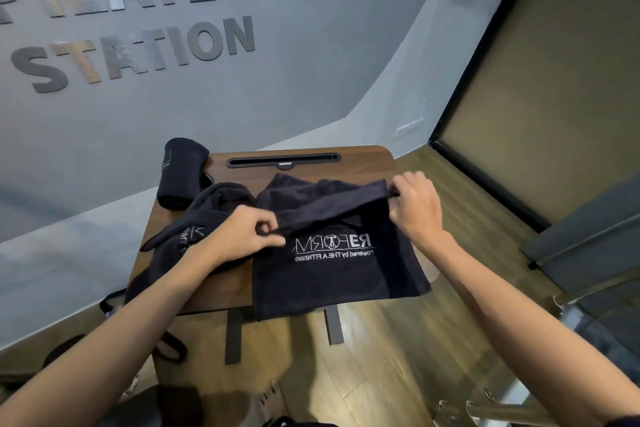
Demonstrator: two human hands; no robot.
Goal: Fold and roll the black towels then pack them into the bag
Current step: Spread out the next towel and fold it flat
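A black towel [332, 274] with white lettering lies spread on the small wooden table [363, 158], its near edge hanging over the front. My left hand [242, 232] pinches the towel's folded far edge at its left end. My right hand [415, 204] pinches the same edge at its right end, lifted a little above the table. A second black towel [194, 218] lies crumpled at the table's left, under my left forearm. A rolled black towel [180, 173] stands at the far left corner. At the lower left, black bag straps [173, 347] show below the table.
A dark slot [282, 161] runs along the table's far edge. A grey wall with large letters rises behind. Wooden floor [398, 340] spreads to the right, with a dark-framed door [536, 97] and metal fittings [478, 406] near my right arm.
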